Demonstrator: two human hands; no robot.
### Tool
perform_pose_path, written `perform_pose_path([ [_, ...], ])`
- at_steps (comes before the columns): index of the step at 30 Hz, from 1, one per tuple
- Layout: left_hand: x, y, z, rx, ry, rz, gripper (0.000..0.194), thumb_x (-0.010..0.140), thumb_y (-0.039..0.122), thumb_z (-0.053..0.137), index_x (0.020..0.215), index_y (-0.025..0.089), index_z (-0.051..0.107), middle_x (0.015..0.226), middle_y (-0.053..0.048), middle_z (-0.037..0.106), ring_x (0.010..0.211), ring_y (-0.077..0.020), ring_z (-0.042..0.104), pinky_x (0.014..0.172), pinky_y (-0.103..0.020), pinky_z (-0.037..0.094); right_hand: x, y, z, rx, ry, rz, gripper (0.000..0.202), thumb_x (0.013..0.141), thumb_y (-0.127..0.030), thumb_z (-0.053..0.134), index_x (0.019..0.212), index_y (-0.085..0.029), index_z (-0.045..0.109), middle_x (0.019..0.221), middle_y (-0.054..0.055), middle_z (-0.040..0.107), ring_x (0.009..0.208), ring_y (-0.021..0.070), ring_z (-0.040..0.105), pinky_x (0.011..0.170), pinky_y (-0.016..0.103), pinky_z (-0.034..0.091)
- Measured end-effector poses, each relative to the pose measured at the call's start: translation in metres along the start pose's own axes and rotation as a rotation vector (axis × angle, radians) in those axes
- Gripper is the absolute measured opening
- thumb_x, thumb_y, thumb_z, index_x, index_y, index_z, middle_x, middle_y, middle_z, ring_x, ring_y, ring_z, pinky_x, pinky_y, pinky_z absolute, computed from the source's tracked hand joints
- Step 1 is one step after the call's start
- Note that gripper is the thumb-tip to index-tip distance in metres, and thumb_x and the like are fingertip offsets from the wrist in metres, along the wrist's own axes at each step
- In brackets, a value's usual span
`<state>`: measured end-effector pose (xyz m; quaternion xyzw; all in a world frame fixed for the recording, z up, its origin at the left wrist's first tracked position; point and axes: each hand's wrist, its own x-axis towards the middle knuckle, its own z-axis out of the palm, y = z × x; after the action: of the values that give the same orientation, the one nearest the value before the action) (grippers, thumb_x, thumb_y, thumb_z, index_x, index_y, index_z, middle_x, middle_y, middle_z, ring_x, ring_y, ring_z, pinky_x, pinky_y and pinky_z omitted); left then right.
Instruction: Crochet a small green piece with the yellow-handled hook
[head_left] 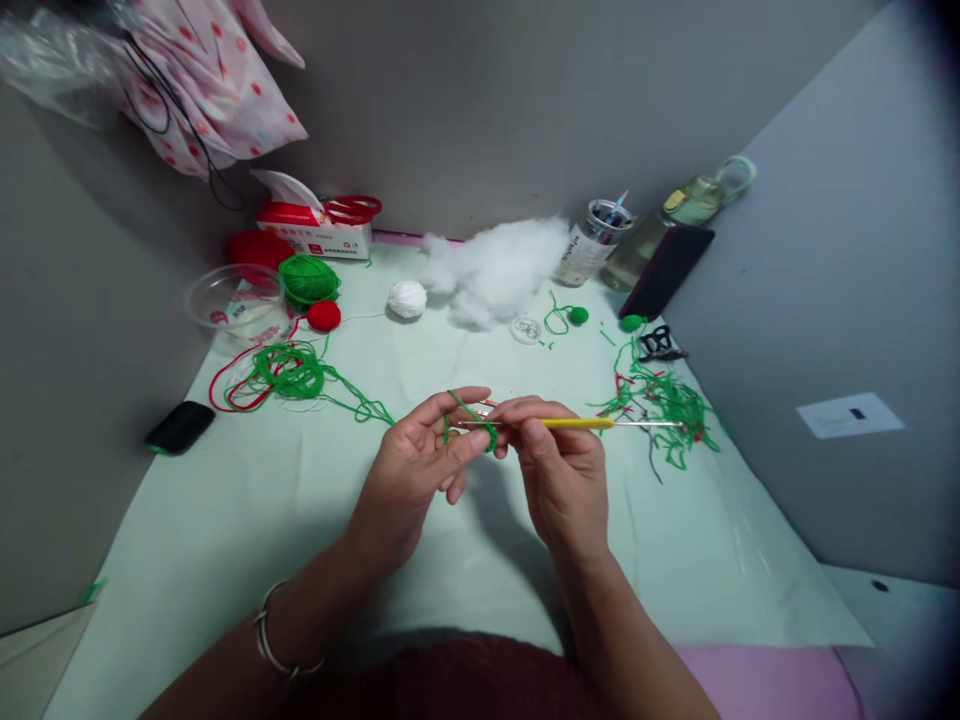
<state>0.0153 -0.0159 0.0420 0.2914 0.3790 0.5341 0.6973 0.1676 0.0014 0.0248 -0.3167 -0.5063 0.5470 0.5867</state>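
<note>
Over the middle of the table my right hand grips a crochet hook with a yellow handle and metal ends, held nearly level. The hook's left end reaches to a small green crochet piece. My left hand pinches that piece between thumb and fingers, with green yarn looped over the raised index finger. From this hand the yarn runs left to a loose green yarn heap. The hook's very tip among the stitches is too small to make out.
At the back stand a tissue box with red scissors, white stuffing, a can of pens, a bottle and a leaning phone. Yarn scraps lie right; yarn balls and a plastic tub sit left.
</note>
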Motion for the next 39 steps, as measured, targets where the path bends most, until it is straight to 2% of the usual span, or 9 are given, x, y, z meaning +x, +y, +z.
perform_pose_path([
  [5, 0.000, 0.001, 0.002, -0.035, -0.030, -0.061, 0.047, 0.083, 0.026, 0.087, 0.126, 0.018, 0.072, 0.086, 0.001, 0.070, 0.043, 0.0011, 0.025, 0.037, -0.016, 0.023, -0.003, -0.002, 0.006, -0.174, 0.040, -0.163, 0.019, 0.101, -0.021, 0.066, 0.102, -0.029, 0.082, 0.098, 0.002, 0.074, 0.074, 0.0127, 0.067, 0.066, 0.029, 0.056],
  [9, -0.001, 0.000, 0.002, -0.071, -0.039, -0.110, 0.041, 0.083, 0.025, 0.086, 0.122, 0.018, 0.076, 0.079, 0.005, 0.061, 0.042, 0.0022, 0.022, 0.038, -0.018, 0.015, -0.003, -0.005, 0.008, -0.379, 0.110, -0.357, 0.020, 0.099, -0.016, 0.068, 0.101, -0.029, 0.083, 0.090, 0.002, 0.077, 0.087, 0.0168, 0.070, 0.073, 0.031, 0.058],
  [12, 0.000, -0.001, 0.001, -0.099, -0.054, -0.125, 0.038, 0.083, 0.025, 0.085, 0.119, 0.017, 0.076, 0.072, 0.006, 0.058, 0.043, 0.0012, 0.020, 0.039, -0.018, 0.015, -0.001, -0.003, 0.005, -0.282, 0.104, -0.209, 0.016, 0.100, -0.022, 0.068, 0.099, -0.028, 0.082, 0.089, 0.001, 0.075, 0.080, 0.0142, 0.069, 0.070, 0.029, 0.058],
  [15, 0.000, -0.001, 0.000, -0.114, -0.062, -0.129, 0.035, 0.084, 0.024, 0.084, 0.117, 0.017, 0.075, 0.080, 0.003, 0.066, 0.043, 0.0017, 0.021, 0.040, -0.018, 0.015, 0.003, -0.001, 0.000, -0.085, 0.067, -0.017, 0.012, 0.100, -0.029, 0.070, 0.097, -0.027, 0.082, 0.087, 0.000, 0.075, 0.073, 0.0118, 0.068, 0.069, 0.027, 0.060],
  [18, 0.000, 0.000, -0.001, -0.129, -0.074, -0.126, 0.035, 0.083, 0.023, 0.084, 0.116, 0.016, 0.075, 0.074, 0.004, 0.063, 0.043, 0.0009, 0.021, 0.040, -0.017, 0.016, 0.005, 0.000, 0.000, 0.046, 0.082, 0.064, 0.013, 0.098, -0.034, 0.072, 0.095, -0.026, 0.083, 0.086, 0.000, 0.076, 0.070, 0.0106, 0.069, 0.067, 0.025, 0.060],
  [21, 0.000, 0.002, -0.002, -0.132, -0.056, -0.120, 0.038, 0.083, 0.023, 0.085, 0.118, 0.016, 0.074, 0.064, 0.008, 0.053, 0.043, -0.0008, 0.019, 0.039, -0.017, 0.016, 0.006, -0.002, 0.002, 0.086, 0.102, 0.082, 0.014, 0.097, -0.035, 0.074, 0.092, -0.025, 0.083, 0.085, 0.000, 0.076, 0.069, 0.0103, 0.069, 0.065, 0.023, 0.060],
  [25, -0.001, 0.002, -0.002, -0.122, -0.017, -0.111, 0.040, 0.082, 0.022, 0.084, 0.120, 0.016, 0.074, 0.061, 0.010, 0.048, 0.044, -0.0015, 0.022, 0.040, -0.017, 0.018, 0.006, -0.004, 0.004, 0.071, 0.129, 0.074, 0.014, 0.096, -0.035, 0.074, 0.090, -0.025, 0.083, 0.084, 0.000, 0.075, 0.068, 0.0104, 0.069, 0.065, 0.024, 0.060],
  [32, 0.001, 0.004, -0.003, -0.112, -0.005, -0.118, 0.036, 0.082, 0.019, 0.084, 0.117, 0.017, 0.077, 0.074, 0.007, 0.053, 0.044, 0.0019, 0.026, 0.040, -0.016, 0.019, 0.007, -0.005, 0.003, 0.038, 0.169, 0.057, 0.015, 0.095, -0.035, 0.074, 0.088, -0.024, 0.082, 0.081, 0.001, 0.074, 0.066, 0.0112, 0.067, 0.063, 0.025, 0.058],
  [39, 0.000, 0.003, -0.006, -0.070, -0.059, -0.118, 0.028, 0.083, 0.022, 0.084, 0.111, 0.021, 0.079, 0.093, 0.003, 0.059, 0.044, 0.0050, 0.028, 0.040, -0.017, 0.015, 0.007, -0.008, -0.002, 0.006, 0.229, 0.021, 0.015, 0.095, -0.033, 0.074, 0.086, -0.023, 0.080, 0.077, -0.001, 0.069, 0.063, 0.0103, 0.063, 0.060, 0.025, 0.054],
])
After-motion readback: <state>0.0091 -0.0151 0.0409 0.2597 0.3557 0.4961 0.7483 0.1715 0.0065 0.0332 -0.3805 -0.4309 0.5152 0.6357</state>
